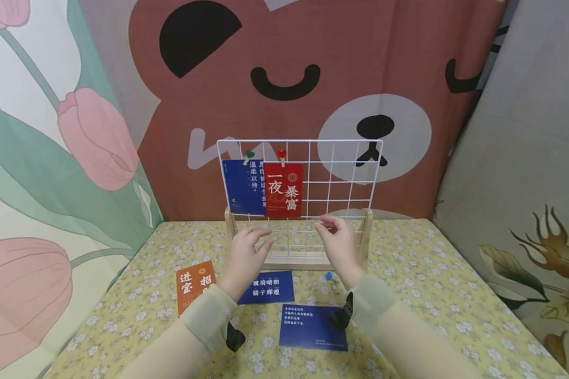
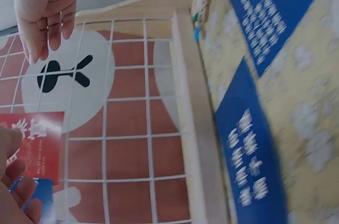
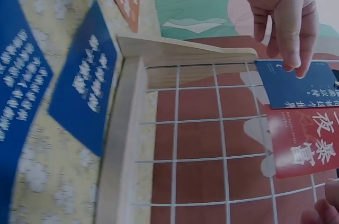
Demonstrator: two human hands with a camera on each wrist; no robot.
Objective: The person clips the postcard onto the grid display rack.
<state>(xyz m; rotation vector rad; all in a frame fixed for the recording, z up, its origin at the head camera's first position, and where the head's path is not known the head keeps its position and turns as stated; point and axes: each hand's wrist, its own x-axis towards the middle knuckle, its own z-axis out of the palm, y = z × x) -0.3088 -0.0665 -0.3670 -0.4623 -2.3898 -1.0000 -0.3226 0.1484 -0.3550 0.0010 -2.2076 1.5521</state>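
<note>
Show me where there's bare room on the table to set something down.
The tabletop looks bare between the right sleeve and the grey curtain, plus a strip left of the orange card. It's crowded before the wire rack: two blue cards and a blue-hearted clip.

The left arm (image 1: pixel 177 331) and right arm (image 1: pixel 408 326) reach forward, wrists raised; the left hand (image 1: pixel 245 259) and right hand (image 1: pixel 339 245) hover apart, angled inward, their fingers relaxed and loosely bent.

PLACE: indoor fabric-draped nook — bear-print hanging (image 1: pixel 265 116) | tulip-print hanging (image 1: pixel 38 173) | flowered tablecloth (image 1: pixel 412 263)
</note>
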